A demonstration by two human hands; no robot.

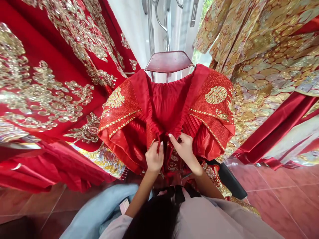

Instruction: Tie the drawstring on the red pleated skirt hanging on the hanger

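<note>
A red pleated garment (169, 103) with gold-embroidered panels hangs in front of me from a dark red hanger (168, 61). My left hand (154, 159) is closed, pinching the garment's gathered front edge near a thin red cord. My right hand (184, 147) is also closed on the same edge, just to the right, thumb and fingers pressed into the fabric. Both hands sit close together at the middle of the garment's opening.
Red robes with gold embroidery (50, 83) hang at the left. Gold and red brocade robes (269, 66) hang at the right. A metal hook and rail (161, 23) are above. Red tiled floor (281, 196) lies below. Light blue cloth (99, 209) lies near my body.
</note>
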